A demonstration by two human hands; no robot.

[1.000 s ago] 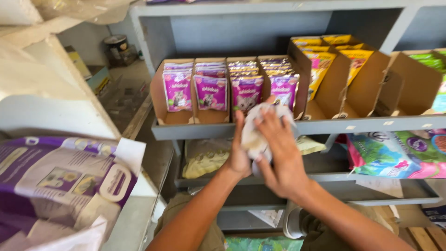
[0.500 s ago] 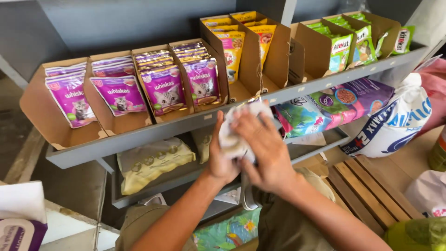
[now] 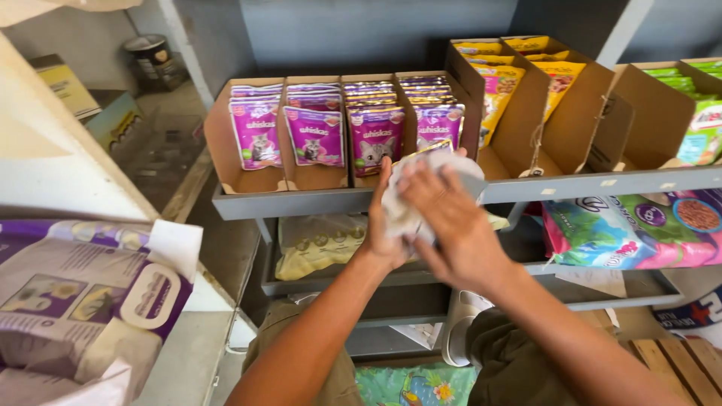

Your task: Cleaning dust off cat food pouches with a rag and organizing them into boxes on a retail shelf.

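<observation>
Both of my hands hold a crumpled white cloth (image 3: 410, 214) in front of the grey shelf's edge (image 3: 301, 201). My left hand (image 3: 383, 225) grips it from the left side. My right hand (image 3: 451, 218) covers it from the right, fingers spread over the cloth. A small pouch seems to be wrapped inside the cloth, its top edge (image 3: 425, 148) just showing. Right behind the hands, a brown cardboard display box (image 3: 219, 143) holds several rows of purple pet food pouches (image 3: 316, 131).
Boxes of yellow pouches (image 3: 519, 83) and green pouches (image 3: 703, 120) stand to the right. Large pet food bags (image 3: 639, 229) lie on the lower shelf, a pale bag (image 3: 320, 240) at its left. A purple and white bag (image 3: 83, 293) lies near left. Wooden slats (image 3: 669, 361) sit lower right.
The view swung back left and levelled out. My hands stay closed around the cloth at the shelf front, the right hand now spread flatter over it.
</observation>
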